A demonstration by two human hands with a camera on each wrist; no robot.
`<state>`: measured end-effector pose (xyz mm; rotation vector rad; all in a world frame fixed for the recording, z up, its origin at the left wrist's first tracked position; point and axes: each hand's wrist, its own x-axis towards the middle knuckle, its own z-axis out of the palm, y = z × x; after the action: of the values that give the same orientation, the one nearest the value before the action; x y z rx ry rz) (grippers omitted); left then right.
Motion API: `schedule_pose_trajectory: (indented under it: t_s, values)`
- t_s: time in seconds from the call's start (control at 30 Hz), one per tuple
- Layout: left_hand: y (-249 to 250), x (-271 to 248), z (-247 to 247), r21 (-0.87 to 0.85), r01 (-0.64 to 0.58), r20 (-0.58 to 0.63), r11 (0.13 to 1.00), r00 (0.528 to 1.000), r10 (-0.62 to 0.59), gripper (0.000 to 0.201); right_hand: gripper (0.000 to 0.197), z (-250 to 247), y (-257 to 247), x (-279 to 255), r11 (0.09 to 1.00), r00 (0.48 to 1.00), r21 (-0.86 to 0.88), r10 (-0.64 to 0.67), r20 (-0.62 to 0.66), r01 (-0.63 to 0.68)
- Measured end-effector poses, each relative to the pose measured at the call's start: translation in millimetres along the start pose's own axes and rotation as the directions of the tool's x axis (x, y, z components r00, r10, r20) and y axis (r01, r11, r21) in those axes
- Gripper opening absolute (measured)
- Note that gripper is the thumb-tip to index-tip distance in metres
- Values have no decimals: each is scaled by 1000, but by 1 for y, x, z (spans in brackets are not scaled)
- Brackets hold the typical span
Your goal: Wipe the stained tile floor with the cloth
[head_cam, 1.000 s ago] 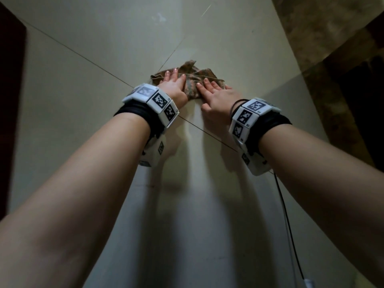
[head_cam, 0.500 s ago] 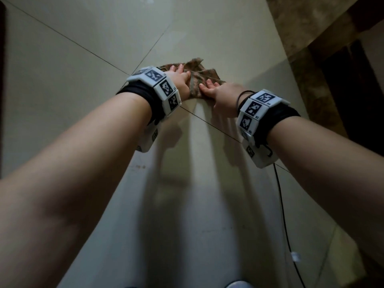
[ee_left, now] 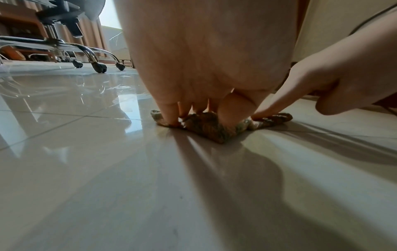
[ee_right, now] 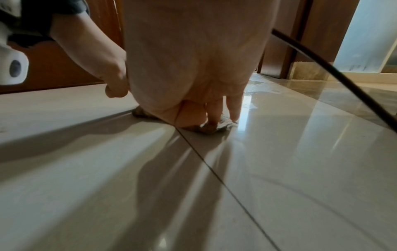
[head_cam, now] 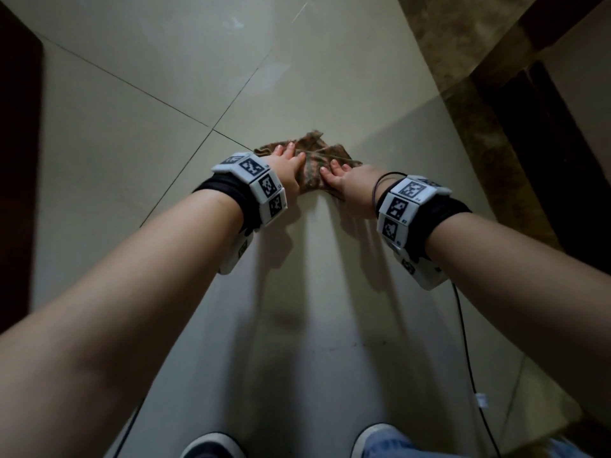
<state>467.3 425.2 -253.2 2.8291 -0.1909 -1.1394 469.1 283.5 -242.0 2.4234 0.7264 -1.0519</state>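
A crumpled brown patterned cloth (head_cam: pixel 314 163) lies on the pale glossy tile floor (head_cam: pixel 165 94) just right of where the grout lines cross. My left hand (head_cam: pixel 287 161) presses down on the cloth's left half with straight fingers (ee_left: pixel 169 115). My right hand (head_cam: pixel 344 175) presses on its right half, fingers (ee_right: pixel 233 110) extended onto the cloth (ee_right: pixel 214 127). In the left wrist view the cloth (ee_left: pixel 206 129) bunches under both hands. Faint smudges (head_cam: pixel 231 23) show on the tile farther ahead.
A brown marbled strip (head_cam: pixel 469 104) and a dark door frame (head_cam: pixel 545 143) run along the right. A dark wooden edge (head_cam: pixel 16 160) borders the left. An office chair on castors (ee_left: pixel 94 64) stands beyond. A black cable (head_cam: pixel 469 358) trails from my right wrist; my shoes (head_cam: pixel 211 446) are below.
Both hands have drawn the cloth back towards me along the floor, from the grout crossing to just right of it. The fingers stay pressed flat on it.
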Motion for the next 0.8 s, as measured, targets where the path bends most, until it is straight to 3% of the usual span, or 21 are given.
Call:
schedule_pose_trajectory:
  t_s: [0.2, 0.37, 0.53, 0.8]
  values:
    - [-1, -11, 9, 81, -10, 35, 997, 999, 7, 88, 95, 14, -3, 4, 994, 987, -110, -32, -160, 15]
    - [-3, -22, 18, 134, 5, 36, 991, 999, -10, 91, 116, 16, -8, -1, 986, 990, -164, -58, -131, 36]
    - [-14, -33, 31, 173, 27, 25, 985, 999, -32, 98, 97, 17, -18, -3, 958, 963, -275, -147, -227, 82]
    - [-48, -65, 54, 163, 87, 48, 983, 994, -96, 92, 100, 4, -59, -7, 908, 930, -377, -285, -231, 184]
